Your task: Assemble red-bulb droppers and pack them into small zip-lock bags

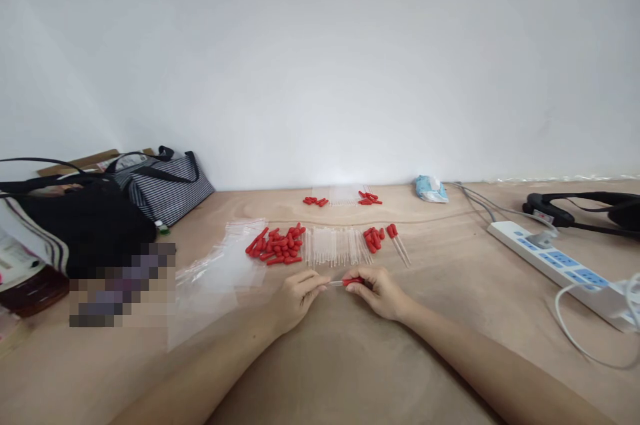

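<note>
Both hands meet over the table, working on one dropper. My left hand (301, 295) pinches the thin clear tube (336, 283). My right hand (376, 289) grips the red rubber bulb (353, 281) at the tube's other end; whether the bulb is fully seated cannot be seen. Just beyond lies a row of loose clear tubes (333, 246), with a heap of red rubber bulbs (285, 246) at its left and a smaller bulb pile (373, 239) at its right. Further right, droppers with red bulbs (399, 243) lie side by side.
Clear plastic bags (213, 288) spread at the left. A second set of tubes (344, 195) lies near the wall. A striped bag (170, 191) and a black bag (95, 225) stand far left. At right are a white power strip (560, 265), cables and a crumpled blue mask (431, 189).
</note>
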The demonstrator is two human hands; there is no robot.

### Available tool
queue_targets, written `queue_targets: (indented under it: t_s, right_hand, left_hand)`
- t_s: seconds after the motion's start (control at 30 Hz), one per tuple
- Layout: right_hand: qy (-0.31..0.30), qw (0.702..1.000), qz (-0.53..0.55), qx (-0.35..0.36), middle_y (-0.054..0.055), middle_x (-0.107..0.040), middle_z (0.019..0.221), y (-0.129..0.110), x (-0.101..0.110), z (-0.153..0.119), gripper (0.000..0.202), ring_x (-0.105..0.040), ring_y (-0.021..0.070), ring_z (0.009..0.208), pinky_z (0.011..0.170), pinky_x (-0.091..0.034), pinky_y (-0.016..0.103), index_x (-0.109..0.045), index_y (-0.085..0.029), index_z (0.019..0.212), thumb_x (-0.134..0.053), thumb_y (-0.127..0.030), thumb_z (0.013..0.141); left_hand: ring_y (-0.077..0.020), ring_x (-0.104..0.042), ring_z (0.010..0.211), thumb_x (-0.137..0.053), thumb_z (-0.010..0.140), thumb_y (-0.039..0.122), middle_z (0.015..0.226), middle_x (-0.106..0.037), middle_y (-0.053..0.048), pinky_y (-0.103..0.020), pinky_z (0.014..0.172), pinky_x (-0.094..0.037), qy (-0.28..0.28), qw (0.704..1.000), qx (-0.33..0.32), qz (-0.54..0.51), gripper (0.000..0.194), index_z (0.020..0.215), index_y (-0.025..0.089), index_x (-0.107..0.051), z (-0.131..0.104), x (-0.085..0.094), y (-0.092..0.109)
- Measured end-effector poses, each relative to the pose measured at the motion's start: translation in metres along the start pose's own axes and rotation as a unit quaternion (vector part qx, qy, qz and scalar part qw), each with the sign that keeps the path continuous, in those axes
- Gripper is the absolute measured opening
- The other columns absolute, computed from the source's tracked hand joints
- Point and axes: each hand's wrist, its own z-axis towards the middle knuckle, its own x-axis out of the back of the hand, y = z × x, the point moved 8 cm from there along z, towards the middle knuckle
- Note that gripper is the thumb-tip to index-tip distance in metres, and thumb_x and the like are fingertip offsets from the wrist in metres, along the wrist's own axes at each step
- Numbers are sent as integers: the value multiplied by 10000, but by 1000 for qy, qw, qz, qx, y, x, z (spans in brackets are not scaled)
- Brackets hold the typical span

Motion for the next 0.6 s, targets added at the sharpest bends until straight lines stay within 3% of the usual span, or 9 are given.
queue_targets:
  t_s: [0.43, 0.6]
  right_hand:
    - [15, 999, -5, 50, 27, -632, 725, -7, 0, -5, 139, -562, 122, 651, 616, -434, 226, -601, -183, 786, -484, -251, 814]
    - [4, 997, -36, 68, 36, -615, 743, -12, -3, -5, 144, -548, 126, 678, 631, -429, 228, -585, -178, 812, -450, -227, 826]
  left_hand:
    - [-117, -560, 657, -367, 888, 207, 730, -580, -34, -215, 624, -468, 3, 997, -56, 56, 283, 1073, 202, -581, -3, -5, 9]
    - [-112, -537, 607, -366, 884, 182, 680, -566, -33, -205, 575, -457, 36, 994, -81, 63, 274, 1041, 165, -589, -3, -2, 19]
